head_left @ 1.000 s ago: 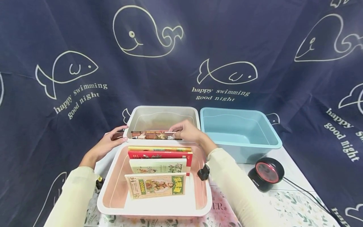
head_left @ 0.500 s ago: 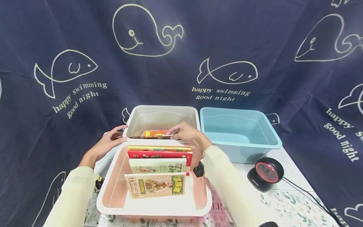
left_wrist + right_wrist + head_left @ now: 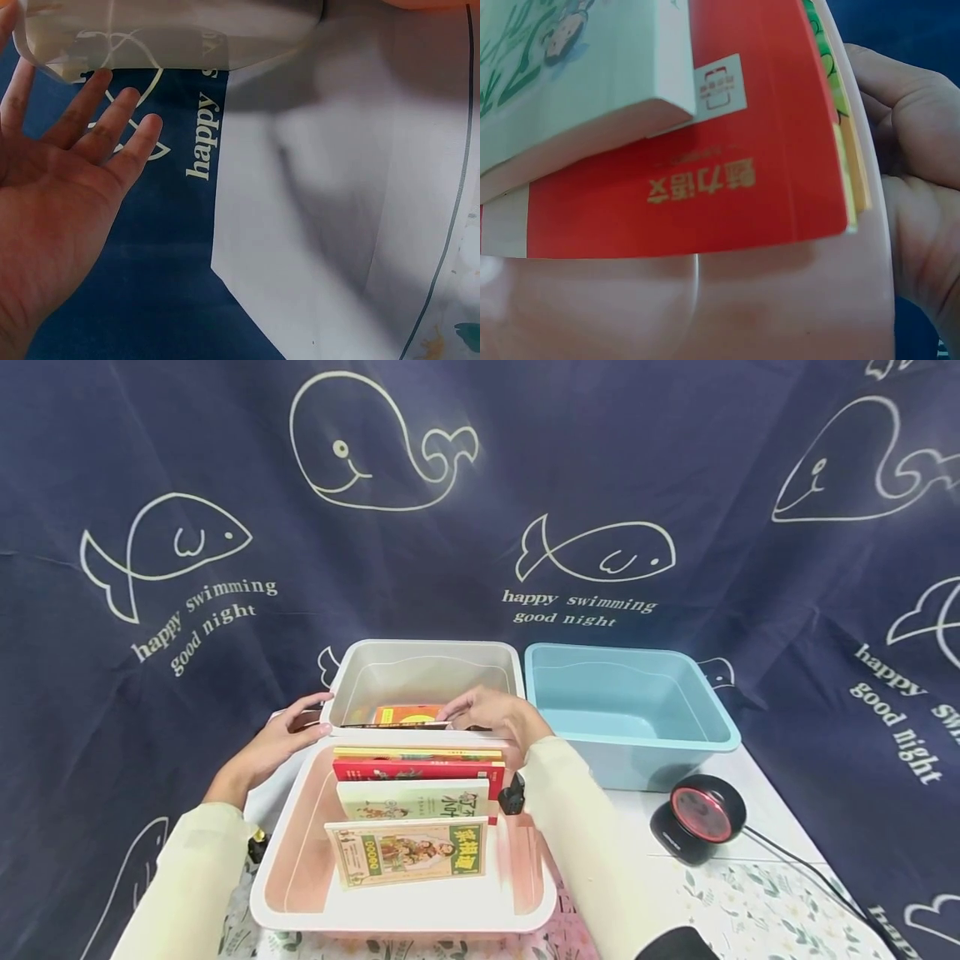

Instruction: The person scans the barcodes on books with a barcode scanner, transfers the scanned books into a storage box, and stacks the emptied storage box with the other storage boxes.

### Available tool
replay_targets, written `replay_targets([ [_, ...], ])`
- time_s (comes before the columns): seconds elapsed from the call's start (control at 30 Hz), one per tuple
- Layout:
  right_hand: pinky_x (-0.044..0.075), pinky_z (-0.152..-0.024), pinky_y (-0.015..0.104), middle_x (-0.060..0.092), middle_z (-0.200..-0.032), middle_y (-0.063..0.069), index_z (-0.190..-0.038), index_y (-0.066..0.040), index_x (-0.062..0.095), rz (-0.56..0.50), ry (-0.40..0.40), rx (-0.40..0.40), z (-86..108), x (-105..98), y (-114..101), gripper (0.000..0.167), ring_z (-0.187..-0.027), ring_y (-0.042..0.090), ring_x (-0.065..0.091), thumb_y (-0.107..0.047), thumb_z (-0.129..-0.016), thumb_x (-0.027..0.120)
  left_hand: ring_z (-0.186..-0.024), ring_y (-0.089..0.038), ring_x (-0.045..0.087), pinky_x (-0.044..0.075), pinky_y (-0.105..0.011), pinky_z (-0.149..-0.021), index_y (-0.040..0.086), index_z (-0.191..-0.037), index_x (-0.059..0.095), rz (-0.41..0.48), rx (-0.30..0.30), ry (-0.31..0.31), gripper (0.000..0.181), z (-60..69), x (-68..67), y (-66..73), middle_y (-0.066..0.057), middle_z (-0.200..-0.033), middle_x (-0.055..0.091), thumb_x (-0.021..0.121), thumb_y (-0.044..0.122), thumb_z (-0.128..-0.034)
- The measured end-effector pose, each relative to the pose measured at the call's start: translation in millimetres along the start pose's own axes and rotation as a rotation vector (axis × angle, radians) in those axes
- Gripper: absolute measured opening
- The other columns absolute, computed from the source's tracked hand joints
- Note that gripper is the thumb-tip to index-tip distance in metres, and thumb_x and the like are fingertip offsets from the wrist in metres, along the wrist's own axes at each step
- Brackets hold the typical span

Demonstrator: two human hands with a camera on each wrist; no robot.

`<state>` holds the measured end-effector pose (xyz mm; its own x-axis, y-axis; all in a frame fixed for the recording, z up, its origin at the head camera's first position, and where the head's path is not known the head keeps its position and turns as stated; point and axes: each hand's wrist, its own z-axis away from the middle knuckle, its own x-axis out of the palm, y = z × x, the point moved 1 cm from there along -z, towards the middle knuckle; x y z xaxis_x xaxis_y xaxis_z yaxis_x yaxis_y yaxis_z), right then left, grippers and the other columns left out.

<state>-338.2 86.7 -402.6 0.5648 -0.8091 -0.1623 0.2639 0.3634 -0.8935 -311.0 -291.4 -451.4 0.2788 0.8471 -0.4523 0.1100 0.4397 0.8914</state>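
Book (image 3: 390,725) sits edge-up in grey bin (image 3: 435,643); right hand (image 3: 491,708) has its grip pinched on the top edge. Left hand (image 3: 273,745), fingers apart, touches bin. Probably light, slick, slightly bendy; best held mid-edge.

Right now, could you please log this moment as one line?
left hand: at grey bin rim | right hand: pinching thin book in grey bin | pink bin: standing books | blue bin: beside grey bin
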Motion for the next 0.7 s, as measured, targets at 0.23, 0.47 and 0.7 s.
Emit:
replay_targets([
  [0.23, 0.061, -0.080, 0.039, 0.077, -0.116, 0.010, -0.119, -0.007, 0.076, -0.045, -0.015, 0.029, -0.2, -0.1, -0.6, 0.028, -0.099, 0.025, 0.072, -0.002, -0.092, 0.073, -0.143, -0.041, 0.048, 0.050, -0.033, -0.104, 0.022, -0.162, 0.031, -0.008, -0.003, -0.001, 0.069, 2.7, 0.6, 2.6, -0.024, -0.158, 0.045, 0.064, 0.034, -0.1033],
  [0.47, 0.061, -0.078, 0.038, 0.077, -0.116, 0.011, -0.116, -0.004, 0.076, -0.082, -0.023, 0.022, -0.8, 1.2, -0.9, 0.030, -0.097, 0.025, 0.071, 0.005, -0.087, 0.073, -0.140, -0.036, 0.050, 0.050, -0.030, -0.102, 0.022, -0.162, 0.031, -0.009, 0.001, 0.006, 0.068, 3.2, -0.1, 3.2, -0.023, -0.158, 0.046, 0.065, 0.034, -0.1032],
  [0.7, 0.057, -0.090, 0.034, 0.077, -0.119, 0.013, -0.112, -0.008, 0.078, 0.111, 0.070, -0.146, -0.9, -1.8, -6.5, 0.022, -0.098, 0.019, 0.069, -0.003, -0.091, 0.073, -0.146, -0.044, 0.044, 0.044, -0.056, -0.112, 0.023, -0.163, 0.030, 0.000, -0.005, 0.000, 0.070, 2.7, 0.5, 2.9, -0.025, -0.159, 0.043, 0.065, 0.034, -0.1029],
])
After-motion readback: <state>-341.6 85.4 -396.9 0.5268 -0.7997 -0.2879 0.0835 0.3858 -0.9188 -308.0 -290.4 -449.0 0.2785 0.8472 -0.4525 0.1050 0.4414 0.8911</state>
